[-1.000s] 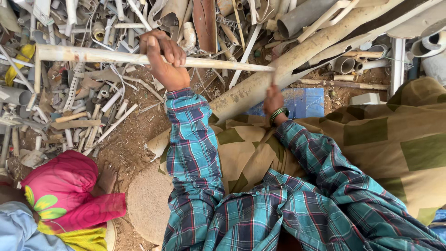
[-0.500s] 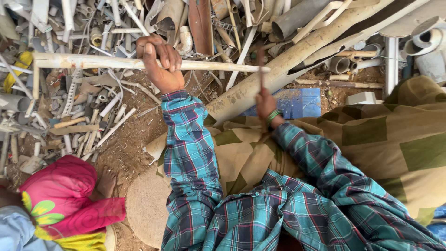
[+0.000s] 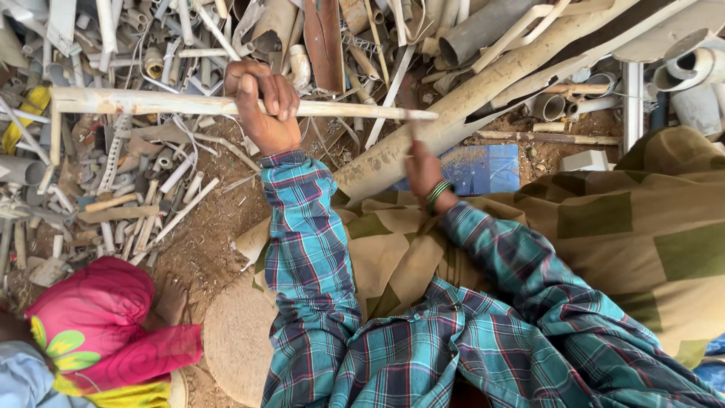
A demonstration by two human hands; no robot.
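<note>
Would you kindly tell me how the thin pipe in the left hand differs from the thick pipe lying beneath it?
The thin pipe is slender and lies nearly level across the view; the thick pipe is far wider and slants up to the right. The left hand grips the thin pipe, lifted above the scrap, while the thick pipe rests on the heap with no hand on it. Both are pale, dirty and cream-coloured.
</note>
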